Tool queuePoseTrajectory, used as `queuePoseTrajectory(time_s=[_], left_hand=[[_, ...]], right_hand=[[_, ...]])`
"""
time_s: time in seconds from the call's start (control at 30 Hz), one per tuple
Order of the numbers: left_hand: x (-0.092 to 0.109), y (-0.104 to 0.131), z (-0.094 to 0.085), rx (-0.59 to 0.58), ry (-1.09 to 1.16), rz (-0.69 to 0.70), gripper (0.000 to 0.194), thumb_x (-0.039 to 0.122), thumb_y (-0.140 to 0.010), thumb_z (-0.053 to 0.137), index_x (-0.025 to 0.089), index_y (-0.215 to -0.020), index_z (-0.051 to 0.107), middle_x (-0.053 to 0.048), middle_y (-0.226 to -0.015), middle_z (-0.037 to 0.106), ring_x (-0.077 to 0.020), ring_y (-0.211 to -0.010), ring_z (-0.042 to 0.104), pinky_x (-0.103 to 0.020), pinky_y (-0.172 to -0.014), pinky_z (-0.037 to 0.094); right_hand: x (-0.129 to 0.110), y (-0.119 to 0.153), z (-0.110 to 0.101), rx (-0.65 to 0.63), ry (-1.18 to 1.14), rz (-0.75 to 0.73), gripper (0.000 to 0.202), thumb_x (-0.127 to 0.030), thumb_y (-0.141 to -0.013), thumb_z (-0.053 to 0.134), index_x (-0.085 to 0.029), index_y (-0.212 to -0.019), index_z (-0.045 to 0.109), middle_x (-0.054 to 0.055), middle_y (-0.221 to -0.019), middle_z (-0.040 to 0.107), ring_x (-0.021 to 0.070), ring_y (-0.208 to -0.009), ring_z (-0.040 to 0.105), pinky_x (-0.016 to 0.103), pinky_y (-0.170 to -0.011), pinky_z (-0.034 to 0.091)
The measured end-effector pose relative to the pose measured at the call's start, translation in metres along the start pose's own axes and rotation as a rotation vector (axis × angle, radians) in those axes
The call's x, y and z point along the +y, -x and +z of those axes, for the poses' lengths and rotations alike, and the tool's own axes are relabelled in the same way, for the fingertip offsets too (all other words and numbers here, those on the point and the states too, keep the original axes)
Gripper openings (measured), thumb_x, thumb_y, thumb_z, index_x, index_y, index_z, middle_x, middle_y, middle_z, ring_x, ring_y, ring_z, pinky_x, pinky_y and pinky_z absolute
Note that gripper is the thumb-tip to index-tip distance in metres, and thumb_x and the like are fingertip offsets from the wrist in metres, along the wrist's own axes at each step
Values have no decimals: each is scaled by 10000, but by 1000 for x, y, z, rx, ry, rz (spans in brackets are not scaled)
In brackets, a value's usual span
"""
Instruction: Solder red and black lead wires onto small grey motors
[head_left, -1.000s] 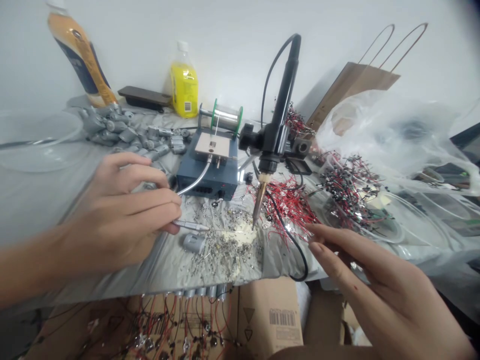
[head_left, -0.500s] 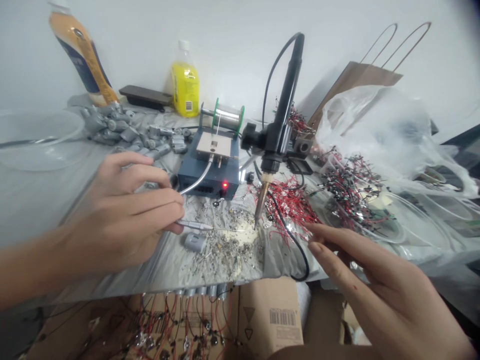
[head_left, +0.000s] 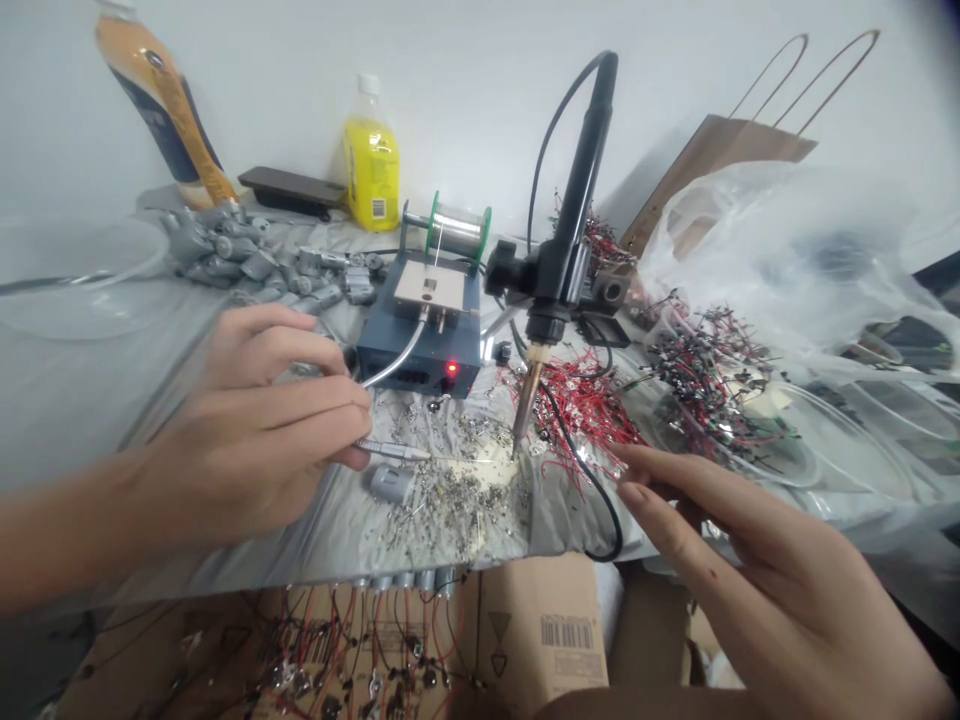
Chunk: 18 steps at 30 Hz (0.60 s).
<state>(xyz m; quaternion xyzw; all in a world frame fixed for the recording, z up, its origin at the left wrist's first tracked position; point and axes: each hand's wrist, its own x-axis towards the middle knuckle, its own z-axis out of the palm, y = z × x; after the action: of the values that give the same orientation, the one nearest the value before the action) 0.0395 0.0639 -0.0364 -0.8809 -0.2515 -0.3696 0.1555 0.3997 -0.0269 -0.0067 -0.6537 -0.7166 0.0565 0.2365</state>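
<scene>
My left hand (head_left: pixel 262 430) is closed around a slim metallic solder feed pen (head_left: pixel 397 452), joined by a silver tube to the blue solder feeder (head_left: pixel 420 340). Thin solder wire reaches from the pen's nozzle toward the tip of a soldering iron (head_left: pixel 529 400), clamped upright in a black stand; contact is too fine to judge. My right hand (head_left: pixel 757 570) hovers at the right, thumb and index finger stretched out and slightly apart near a pile of red wires (head_left: pixel 585 405). Nothing shows between those fingertips. A small grey motor (head_left: pixel 391 484) lies below the pen.
Solder bits (head_left: pixel 465 505) litter the grey cover. Several grey motors (head_left: pixel 255 260) lie heaped at back left beside a yellow bottle (head_left: pixel 373 165). More wires (head_left: pixel 705 370) and a plastic bag (head_left: pixel 802 260) stand right. A cardboard box (head_left: pixel 540 630) with wired motors sits below the edge.
The view has shifted slightly, so the iron and bag appear a little farther right. Both hands keep nearly the same pose, and the left still holds the pen.
</scene>
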Motion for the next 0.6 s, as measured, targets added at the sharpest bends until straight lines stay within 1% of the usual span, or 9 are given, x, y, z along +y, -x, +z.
queuePoseTrajectory(time_s=[0.17,0.3,0.5,0.6], left_hand=[[0,-1,-1,-6,12,18,185,98,-1010,586,263,-961,655,16,-878,781,-286,-917,651,-609,-1007,502],[1,-2,0,7,11,8,172,118,-1031,579,260,-958,646,7,-889,783,-289,-940,646,-623,-1020,498],[-1,-1,0,-9,18,26,168,105,-1026,588,249,-960,643,-3,-891,785,-292,-941,641,-627,-1002,515],[-2,-1,-1,-9,15,23,157,121,-1041,591,244,-958,643,-7,-906,789,-292,-946,643,-637,-1015,513]], right_hand=[[-1,-1,0,-7,-9,11,425,-655,-1036,580,-365,-1274,780,-19,-1274,794,215,-1102,784,291,-866,681],[-1,-3,0,-3,-16,-7,387,-638,-1038,587,-375,-1244,783,-36,-1254,799,205,-1088,787,284,-879,675],[2,-2,-2,-7,-17,-2,360,-650,-1029,594,-424,-1248,771,-71,-1254,795,195,-1084,785,297,-911,667],[2,-1,-2,-7,-24,6,365,-655,-1026,596,-408,-1220,782,-54,-1243,799,211,-1084,785,307,-889,673]])
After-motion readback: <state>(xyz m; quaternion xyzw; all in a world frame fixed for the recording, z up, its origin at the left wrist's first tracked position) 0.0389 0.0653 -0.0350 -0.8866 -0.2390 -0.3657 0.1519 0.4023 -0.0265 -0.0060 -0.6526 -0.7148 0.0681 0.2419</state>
